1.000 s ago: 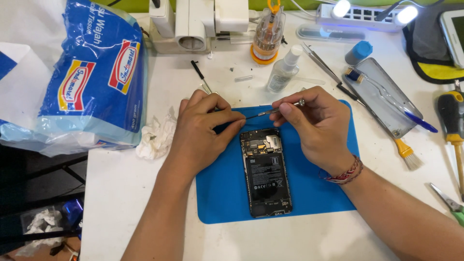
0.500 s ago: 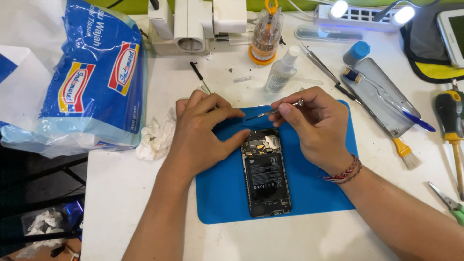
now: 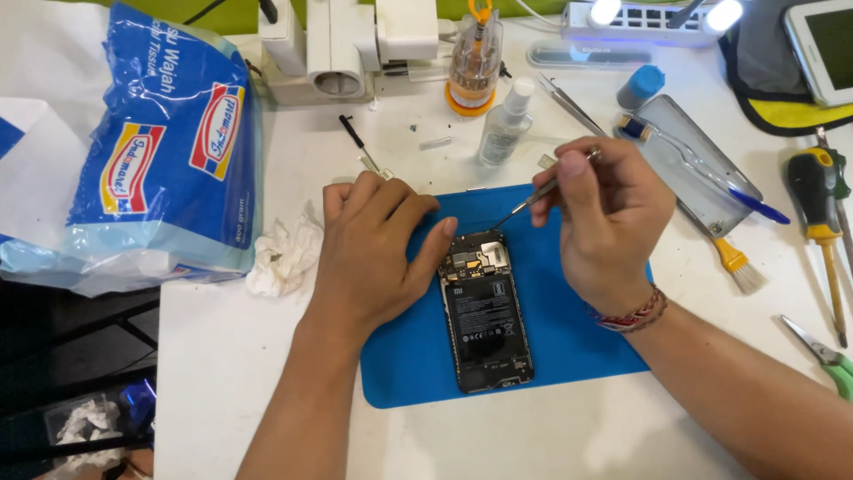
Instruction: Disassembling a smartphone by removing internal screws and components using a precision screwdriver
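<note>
An opened black phone (image 3: 484, 311) with its back cover off lies on a blue work mat (image 3: 551, 347). My left hand (image 3: 373, 249) rests flat on the mat's left edge, with the thumb against the phone's top left side. My right hand (image 3: 609, 222) is shut on thin metal tweezers (image 3: 531, 201). Their tip points down and left, just above the mat beyond the phone's top edge.
A blue tissue pack (image 3: 164, 160) and a crumpled tissue (image 3: 283, 253) lie at left. A small spray bottle (image 3: 505, 124), a screwdriver-bit holder (image 3: 471, 62), a phone back cover (image 3: 697, 164), a brush (image 3: 724, 249), a yellow-handled screwdriver (image 3: 822, 222) and green-handled pliers (image 3: 822, 356) ring the mat.
My right hand has lifted and tilted the tweezers, so their tip now points toward the phone's top. The left hand stays in place on the mat.
</note>
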